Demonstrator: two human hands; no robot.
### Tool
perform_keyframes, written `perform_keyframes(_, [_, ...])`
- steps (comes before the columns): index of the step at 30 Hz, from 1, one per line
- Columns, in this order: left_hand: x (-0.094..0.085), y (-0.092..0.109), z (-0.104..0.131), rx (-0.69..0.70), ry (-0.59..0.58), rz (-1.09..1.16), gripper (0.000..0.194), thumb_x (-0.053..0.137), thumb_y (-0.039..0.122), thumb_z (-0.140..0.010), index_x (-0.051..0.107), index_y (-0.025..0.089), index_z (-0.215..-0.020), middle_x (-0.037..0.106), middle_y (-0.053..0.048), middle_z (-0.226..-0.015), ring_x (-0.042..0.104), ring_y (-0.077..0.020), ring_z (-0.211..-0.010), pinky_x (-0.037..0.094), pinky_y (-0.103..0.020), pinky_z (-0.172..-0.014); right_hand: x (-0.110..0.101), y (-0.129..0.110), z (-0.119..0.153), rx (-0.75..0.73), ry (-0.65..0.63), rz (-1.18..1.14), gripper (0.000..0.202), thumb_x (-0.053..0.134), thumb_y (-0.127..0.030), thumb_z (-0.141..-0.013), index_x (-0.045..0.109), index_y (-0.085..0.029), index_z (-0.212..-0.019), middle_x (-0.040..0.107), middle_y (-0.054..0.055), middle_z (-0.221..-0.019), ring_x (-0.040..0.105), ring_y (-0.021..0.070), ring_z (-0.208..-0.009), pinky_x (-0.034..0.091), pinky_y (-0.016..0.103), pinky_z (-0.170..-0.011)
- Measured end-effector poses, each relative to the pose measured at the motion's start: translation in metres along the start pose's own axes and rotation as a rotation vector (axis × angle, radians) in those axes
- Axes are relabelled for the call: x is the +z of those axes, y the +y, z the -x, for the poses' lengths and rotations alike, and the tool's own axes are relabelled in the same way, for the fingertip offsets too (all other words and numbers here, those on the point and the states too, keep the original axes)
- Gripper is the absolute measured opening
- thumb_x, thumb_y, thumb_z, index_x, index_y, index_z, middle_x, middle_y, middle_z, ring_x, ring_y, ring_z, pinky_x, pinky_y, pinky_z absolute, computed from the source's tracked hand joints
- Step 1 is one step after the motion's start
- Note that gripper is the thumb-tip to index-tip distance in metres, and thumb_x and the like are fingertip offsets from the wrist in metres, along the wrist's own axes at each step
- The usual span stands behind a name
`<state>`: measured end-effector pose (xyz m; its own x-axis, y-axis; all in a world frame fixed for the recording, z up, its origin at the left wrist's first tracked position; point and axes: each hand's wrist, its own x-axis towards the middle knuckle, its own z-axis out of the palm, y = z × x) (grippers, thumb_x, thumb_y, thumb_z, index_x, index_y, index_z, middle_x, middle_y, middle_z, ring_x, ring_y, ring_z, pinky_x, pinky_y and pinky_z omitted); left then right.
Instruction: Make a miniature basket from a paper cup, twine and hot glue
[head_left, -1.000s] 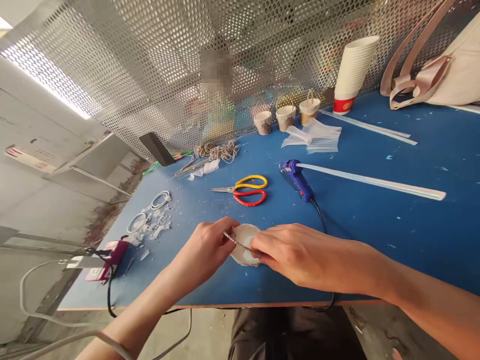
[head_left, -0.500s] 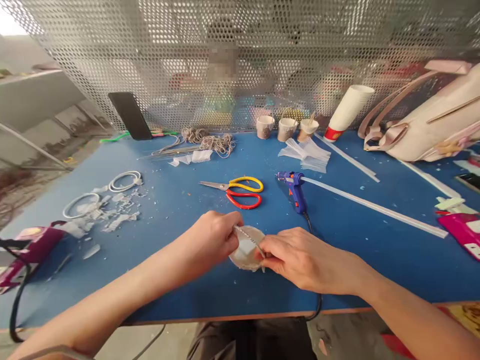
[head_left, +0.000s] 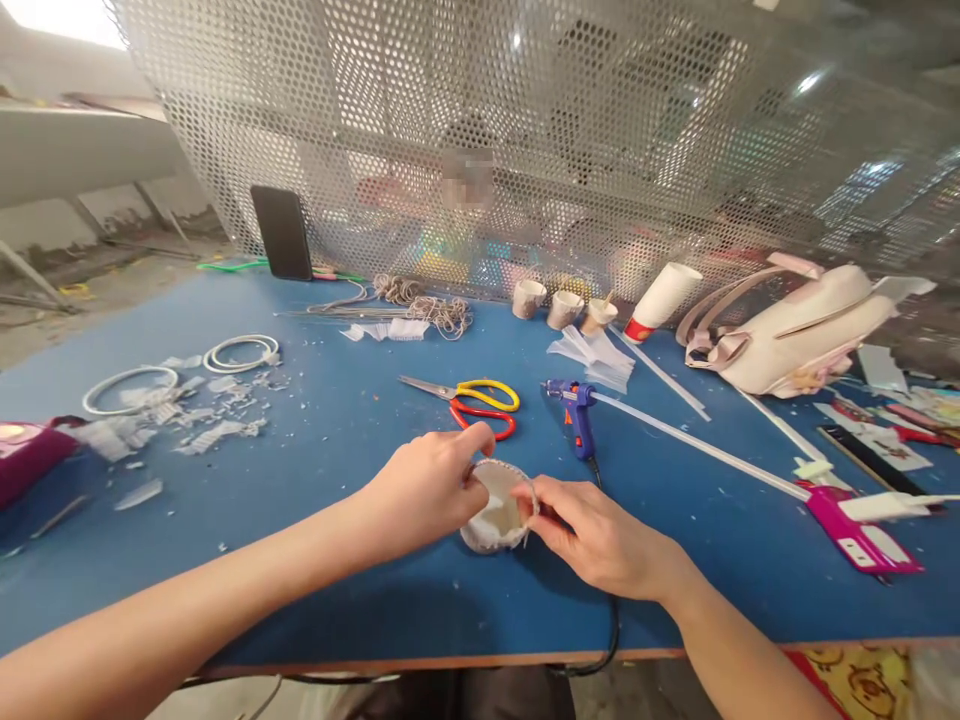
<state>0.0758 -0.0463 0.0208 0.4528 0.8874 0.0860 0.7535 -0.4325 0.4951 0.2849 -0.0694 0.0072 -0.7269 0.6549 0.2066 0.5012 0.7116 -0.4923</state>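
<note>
Cup [head_left: 493, 518] with a grey twisted strip [head_left: 517, 470] at its rim, near the front edge of the blue desk [head_left: 345, 615]. Your left hand [head_left: 427, 485] had a narrow grip on the rim's left side; your right hand [head_left: 600, 530] pinched the right side, a fingertip inside, probably so the light cup could not turn. Beyond lay scissors [head_left: 452, 392], handles towards your right, and a glue gun [head_left: 577, 415], seemingly placed for your right hand, nozzle pointing left. Farther back, cord [head_left: 446, 316] and three small cups [head_left: 564, 309] lined a mesh screen [head_left: 375, 190], likely leaving working space.
</note>
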Motion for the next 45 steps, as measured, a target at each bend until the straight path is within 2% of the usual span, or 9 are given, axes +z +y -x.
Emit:
perform_keyframes(6, [0.005,-0.007,0.001,0.102,0.116,0.298,0.023,0.045,0.009,-0.064,0.057,0.019,-0.081,0.062,-0.001,-0.088,0.056,-0.0116,-0.067,0.044,-0.020,-0.057,0.001,0.003,0.003,0.032,0.013,-0.081,0.010,0.036,-0.019,-0.093,0.046,-0.020,-0.092,0.058,0.003,-0.083,0.056,0.0149,-0.071,0.048,0.028,-0.067])
perform_keyframes(12, [0.000,-0.012,-0.002,0.149,-0.053,0.462,0.013,0.049,0.015,-0.072,0.062,0.017,-0.069,0.063,-0.003,-0.094,0.059,-0.0127,-0.079,0.045,-0.018,-0.058,0.001,0.016,0.002,0.052,0.035,-0.165,0.008,0.035,-0.017,-0.091,0.042,-0.021,-0.091,0.052,0.002,-0.082,0.049,0.0132,-0.070,0.044,0.027,-0.067])
perform_keyframes(16, [-0.008,-0.013,0.001,0.194,-0.159,0.477,0.012,0.053,0.021,-0.077,0.062,0.016,-0.071,0.063,-0.005,-0.096,0.059,-0.0130,-0.082,0.047,-0.018,-0.062,-0.001,0.019,0.000,0.049,0.054,-0.199,0.009,0.033,-0.017,-0.090,0.040,-0.022,-0.087,0.049,0.000,-0.077,0.045,0.0126,-0.065,0.042,0.026,-0.063])
perform_keyframes(18, [-0.010,-0.015,0.003,0.248,-0.210,0.478,0.010,0.055,0.015,-0.074,0.064,0.016,-0.078,0.060,-0.005,-0.104,0.059,-0.0134,-0.087,0.049,-0.019,-0.068,-0.001,0.021,0.000,0.040,0.050,-0.219,0.009,0.033,-0.016,-0.089,0.040,-0.021,-0.087,0.048,0.000,-0.077,0.044,0.0124,-0.065,0.042,0.026,-0.062])
perform_keyframes(20, [-0.011,-0.018,0.005,0.304,-0.256,0.476,0.021,0.053,0.008,-0.069,0.064,0.017,-0.085,0.058,-0.006,-0.111,0.059,-0.0138,-0.091,0.050,-0.020,-0.074,0.000,0.022,0.001,0.015,0.045,-0.241,0.009,0.033,-0.015,-0.089,0.040,-0.021,-0.088,0.049,0.001,-0.079,0.045,0.0127,-0.067,0.041,0.026,-0.064])
perform_keyframes(24, [-0.012,-0.021,0.007,0.355,-0.296,0.437,0.027,0.050,0.003,-0.069,0.063,0.017,-0.088,0.056,-0.007,-0.116,0.059,-0.0141,-0.093,0.051,-0.021,-0.076,0.002,0.025,0.004,-0.016,0.031,-0.263,0.009,0.035,-0.014,-0.089,0.041,-0.022,-0.088,0.049,0.000,-0.080,0.045,0.0128,-0.068,0.040,0.026,-0.065])
perform_keyframes(33, [-0.009,-0.022,0.008,0.347,-0.306,0.393,0.026,0.049,0.002,-0.070,0.063,0.015,-0.087,0.054,-0.007,-0.118,0.058,-0.0137,-0.091,0.050,-0.022,-0.079,0.001,0.024,0.005,-0.059,0.026,-0.280,0.013,0.038,-0.010,-0.084,0.041,-0.022,-0.084,0.047,-0.001,-0.077,0.044,0.0127,-0.067,0.039,0.025,-0.065])
perform_keyframes(39, [-0.010,-0.017,0.009,0.355,-0.285,0.413,0.023,0.048,0.001,-0.069,0.060,0.016,-0.081,0.057,-0.004,-0.106,0.058,-0.0121,-0.085,0.048,-0.020,-0.075,-0.001,0.024,0.005,-0.100,0.023,-0.247,0.016,0.038,-0.007,-0.081,0.041,-0.022,-0.084,0.047,-0.001,-0.075,0.043,0.0123,-0.065,0.038,0.025,-0.063])
perform_keyframes(45, [-0.008,-0.017,0.010,0.331,-0.282,0.409,0.019,0.049,0.001,-0.071,0.057,0.016,-0.078,0.056,-0.003,-0.106,0.058,-0.0120,-0.085,0.047,-0.021,-0.075,-0.003,0.025,0.005,-0.211,0.025,-0.195,0.020,0.037,-0.004,-0.080,0.044,-0.021,-0.088,0.049,0.001,-0.076,0.045,0.0126,-0.067,0.040,0.024,-0.063])
